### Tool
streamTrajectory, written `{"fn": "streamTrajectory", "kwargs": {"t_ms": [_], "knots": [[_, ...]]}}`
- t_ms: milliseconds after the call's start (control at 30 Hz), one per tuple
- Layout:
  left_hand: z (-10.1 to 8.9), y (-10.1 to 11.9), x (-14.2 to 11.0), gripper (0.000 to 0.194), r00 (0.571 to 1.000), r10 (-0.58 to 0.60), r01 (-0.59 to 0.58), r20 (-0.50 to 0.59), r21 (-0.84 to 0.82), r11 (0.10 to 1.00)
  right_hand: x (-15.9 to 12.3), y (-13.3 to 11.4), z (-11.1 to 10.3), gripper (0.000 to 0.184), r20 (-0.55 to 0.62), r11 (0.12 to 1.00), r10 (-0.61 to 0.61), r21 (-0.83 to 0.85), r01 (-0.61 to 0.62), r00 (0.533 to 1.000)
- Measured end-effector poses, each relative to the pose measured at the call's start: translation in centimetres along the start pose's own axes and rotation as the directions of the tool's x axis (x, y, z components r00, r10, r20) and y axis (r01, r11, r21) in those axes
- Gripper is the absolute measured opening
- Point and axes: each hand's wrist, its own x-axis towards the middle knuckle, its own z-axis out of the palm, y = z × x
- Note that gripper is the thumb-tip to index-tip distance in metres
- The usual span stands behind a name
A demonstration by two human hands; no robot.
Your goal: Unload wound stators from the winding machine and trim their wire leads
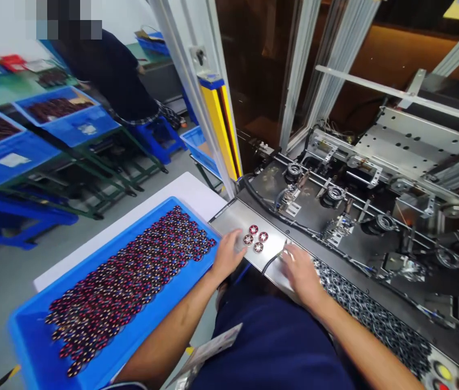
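Observation:
Several small round parts with red rims and pale spokes, looking like motor stators (258,247), lie grouped on the bare metal plate (229,214) before me. My left hand (228,254) is beside them on the left, fingers apart, fingertips close to the nearest one. To their right, my right hand (303,273) is over the plate with its fingers bent together near the end of a black cable (270,262). What lies between those fingertips is too small to make out. At left, a blue tray (26,317) holds many similar parts in rows.
Dark ring-shaped parts (367,309) fill a strip to the right of my right hand. Beyond the plate stands a machine bed (270,181) with fixtures, behind a yellow post (219,130). A person (111,76) is at the back left near blue bins (87,127).

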Motion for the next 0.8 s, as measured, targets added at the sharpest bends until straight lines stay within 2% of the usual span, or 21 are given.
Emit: {"fn": "streamTrajectory", "kwargs": {"t_ms": [67,133,233,400,533,600,667,733,800], "knots": [[-1.1,0.8,-1.1,0.046,0.998,-0.036,0.035,-0.056,-0.013,0.999,-4.7,2.0,-3.3,0.024,-0.051,0.992,0.114,-0.045,-0.117,0.992],[-2.0,2.0,-1.9,0.048,0.994,-0.063,0.06,-0.089,-0.036,0.998,-9.0,3.3,-5.5,0.022,-0.082,0.973,0.205,-0.086,-0.212,0.975],[-2.0,4.4,-2.1,0.048,0.994,-0.069,0.062,-0.082,-0.088,0.994,-12.8,3.4,-5.8,0.019,-0.05,0.963,0.242,-0.108,-0.246,0.969],[-0.2,8.4,-0.5,0.048,0.998,-0.018,0.029,0.055,-0.209,0.978,-13.2,1.6,-3.2,0.014,0.01,0.95,0.287,-0.133,-0.284,0.958],[0.6,10.7,0.0,0.044,0.978,-0.034,0.098,0.205,-0.311,0.945,-12.5,1.1,-2.7,0.006,0.048,0.956,0.274,-0.125,-0.266,0.961],[1.2,11.5,-0.2,0.042,0.95,-0.051,0.17,0.308,-0.372,0.912,-12.2,1.2,-2.6,0.008,0.06,0.968,0.237,-0.095,-0.231,0.97],[2.0,12.2,-0.4,0.039,0.897,-0.053,0.263,0.439,-0.433,0.862,-11.8,1.5,-2.7,0.013,0.049,0.98,0.194,-0.05,-0.192,0.98],[3.1,12.8,-0.5,0.036,0.816,-0.039,0.376,0.577,-0.478,0.794,-10.8,1.7,-3.1,0.015,0.018,0.988,0.152,0.011,-0.152,0.988],[4.0,13.4,-0.2,0.037,0.726,-0.016,0.495,0.688,-0.506,0.706,-9.3,1.5,-3.9,0.009,-0.028,0.989,0.123,0.091,-0.12,0.992]]}}
